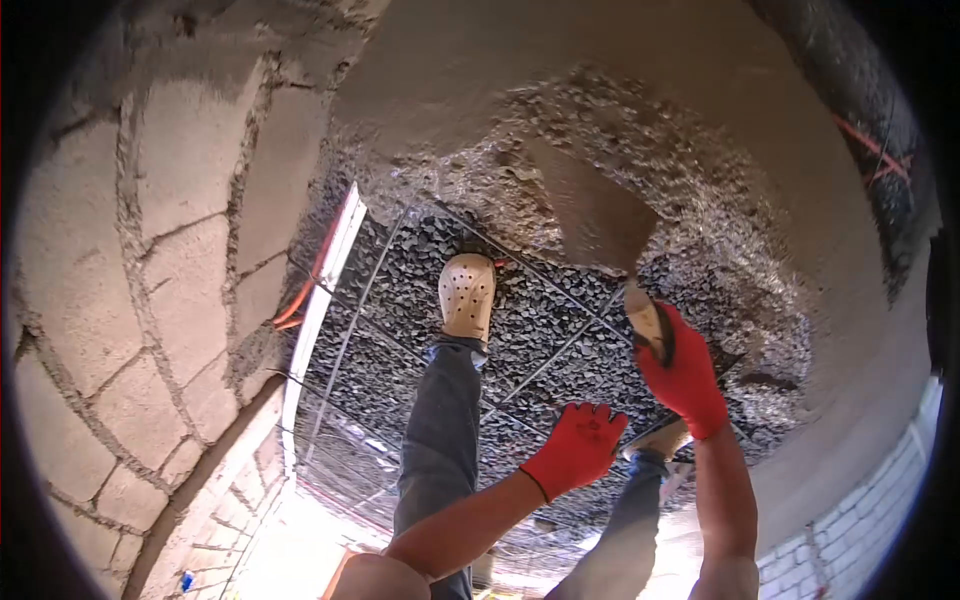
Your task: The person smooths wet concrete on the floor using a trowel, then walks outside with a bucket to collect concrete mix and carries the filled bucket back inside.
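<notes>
In a red glove, my right hand (685, 370) is wrapped round the handle of a trowel (607, 212). Its broad blade points up and to the left and lies against the rough edge of the wet concrete (690, 150). My left hand (580, 448), gloved in red too, hangs over the gravel (540, 340) with its fingers curled into a fist; I see nothing in it. Thin steel bars (545, 372) cross above the gravel near both hands.
My shoe (467, 295) stands on the gravel between the bars. A block wall (180, 250) runs along the left, with a white strip (328, 265) and orange tubing (290, 318) at its foot. Smooth grey concrete (450, 80) curves round the top and right; a pale brick wall (850, 540) is at lower right.
</notes>
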Demonstrator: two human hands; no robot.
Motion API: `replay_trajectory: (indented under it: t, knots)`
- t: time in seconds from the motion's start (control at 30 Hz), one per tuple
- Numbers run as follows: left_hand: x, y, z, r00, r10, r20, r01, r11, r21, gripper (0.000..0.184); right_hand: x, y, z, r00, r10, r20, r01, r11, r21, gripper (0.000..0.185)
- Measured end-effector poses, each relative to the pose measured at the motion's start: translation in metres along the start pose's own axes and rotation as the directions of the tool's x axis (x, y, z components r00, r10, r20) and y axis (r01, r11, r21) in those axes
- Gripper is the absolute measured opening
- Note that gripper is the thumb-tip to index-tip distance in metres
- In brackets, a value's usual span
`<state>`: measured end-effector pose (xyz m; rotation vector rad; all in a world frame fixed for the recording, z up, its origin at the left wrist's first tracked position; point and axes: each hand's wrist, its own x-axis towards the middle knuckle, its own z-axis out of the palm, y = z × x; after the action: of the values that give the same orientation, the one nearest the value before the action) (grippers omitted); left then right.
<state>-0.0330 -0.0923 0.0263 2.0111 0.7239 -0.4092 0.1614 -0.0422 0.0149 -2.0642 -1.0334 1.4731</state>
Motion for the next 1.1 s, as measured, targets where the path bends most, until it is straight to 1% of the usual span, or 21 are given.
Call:
replay_trajectory:
  t: [0.07, 0.13, 0.2, 0.23, 0.27, 0.33, 0.37, 0.4, 0.47, 0.5, 0.57, 0.63, 0.67, 0.73, 0.8, 0.83, 0.87, 0.93, 1.0, 1.07, 1.1]
  knots:
    - [-0.006, -0.001, -0.007, 1.0, -0.024, -0.014, 0.023, 0.998, -0.063, 0.049, 0.016, -0.03, 0.018, 0.949, -0.315, -0.02, 0.302, 0.924, -0.234, 0.042]
    - [-0.014, -0.004, -0.011, 0.998, 0.024, -0.065, -0.027, 0.999, -0.043, 0.053, 0.034, -0.058, 0.027, 0.959, -0.278, 0.05, 0.281, 0.924, -0.261, 0.046]
    - [-0.02, -0.008, -0.012, 0.986, 0.017, -0.168, -0.031, 0.996, -0.081, 0.054, 0.057, -0.08, 0.038, 0.954, -0.085, 0.288, 0.199, 0.897, -0.395, 0.051]
    - [-0.021, -0.01, -0.013, 0.968, 0.021, -0.25, -0.044, 0.995, -0.086, 0.056, 0.065, -0.096, 0.045, 0.946, -0.118, 0.301, 0.257, 0.838, -0.481, 0.053]
    - [-0.022, -0.013, -0.019, 0.962, 0.004, -0.271, -0.035, 0.993, -0.11, 0.056, 0.075, -0.109, 0.052, 0.939, -0.115, 0.323, 0.272, 0.823, -0.498, 0.053]
    - [-0.024, -0.018, -0.032, 0.946, 0.006, -0.325, -0.04, 0.994, -0.098, 0.056, 0.096, -0.131, 0.064, 0.881, -0.247, 0.403, 0.469, 0.572, -0.674, 0.053]
    - [-0.024, -0.019, -0.031, 0.94, 0.002, -0.34, -0.045, 0.992, -0.119, 0.056, 0.105, -0.14, 0.07, 0.837, -0.329, 0.438, 0.548, 0.498, -0.673, 0.052]
    - [-0.022, -0.02, -0.029, 0.945, -0.009, -0.326, -0.034, 0.991, -0.127, 0.056, 0.115, -0.15, 0.075, 0.834, -0.32, 0.45, 0.552, 0.479, -0.682, 0.052]
    - [-0.022, -0.022, -0.032, 0.947, -0.018, -0.32, -0.03, 0.989, -0.145, 0.056, 0.133, -0.169, 0.087, 0.708, -0.439, 0.554, 0.685, 0.232, -0.691, 0.052]
    - [-0.022, -0.025, -0.039, 0.955, -0.051, -0.294, -0.008, 0.98, -0.196, 0.055, 0.139, -0.183, 0.094, 0.688, -0.436, 0.58, 0.698, 0.18, -0.693, 0.046]
    - [-0.021, -0.029, -0.052, 0.959, -0.06, -0.278, -0.013, 0.967, -0.255, 0.054, 0.153, -0.198, 0.107, 0.679, -0.393, 0.62, 0.704, 0.109, -0.702, 0.047]
    - [-0.02, -0.034, -0.064, 0.95, -0.109, -0.292, -0.005, 0.931, -0.365, 0.038, 0.16, -0.207, 0.112, 0.69, -0.339, 0.639, 0.686, 0.027, -0.727, 0.049]
    - [-0.02, -0.034, -0.068, 0.948, -0.073, -0.311, -0.05, 0.927, -0.371, 0.038, 0.163, -0.204, 0.115, 0.693, -0.315, 0.649, 0.679, -0.019, -0.734, 0.048]
    - [-0.022, -0.037, -0.076, 0.973, -0.12, -0.196, 0.04, 0.928, -0.37, 0.047, 0.164, -0.205, 0.112, 0.708, -0.282, 0.647, 0.654, -0.083, -0.752, 0.048]
    - [-0.025, -0.04, -0.079, 0.964, -0.107, -0.243, 0.004, 0.921, -0.389, 0.049, 0.156, -0.203, 0.109, 0.679, -0.293, 0.673, 0.639, -0.214, -0.739, 0.038]
    - [-0.025, -0.039, -0.078, 0.961, -0.101, -0.258, -0.001, 0.931, -0.366, 0.05, 0.153, -0.196, 0.103, 0.671, -0.326, 0.666, 0.673, -0.109, -0.732, 0.038]
    - [-0.026, -0.038, -0.076, 0.958, -0.097, -0.27, -0.001, 0.939, -0.343, 0.05, 0.147, -0.193, 0.098, 0.677, -0.322, 0.662, 0.666, -0.114, -0.737, 0.038]
    - [-0.026, -0.038, -0.07, 0.945, -0.081, -0.317, -0.029, 0.944, -0.328, 0.051, 0.134, -0.185, 0.089, 0.704, -0.335, 0.626, 0.667, 0.009, -0.745, 0.04]
    - [-0.027, -0.037, -0.068, 0.958, -0.074, -0.278, -0.023, 0.944, -0.329, 0.051, 0.119, -0.176, 0.081, 0.739, -0.3, 0.603, 0.632, -0.001, -0.775, 0.041]
    - [-0.027, -0.035, -0.066, 0.964, -0.066, -0.258, -0.015, 0.954, -0.298, 0.052, 0.109, -0.161, 0.072, 0.827, -0.191, 0.528, 0.554, 0.123, -0.823, 0.057]
    - [-0.027, -0.034, -0.065, 0.97, -0.061, -0.237, -0.005, 0.963, -0.27, 0.052, 0.104, -0.154, 0.067, 0.829, -0.19, 0.526, 0.552, 0.126, -0.825, 0.057]
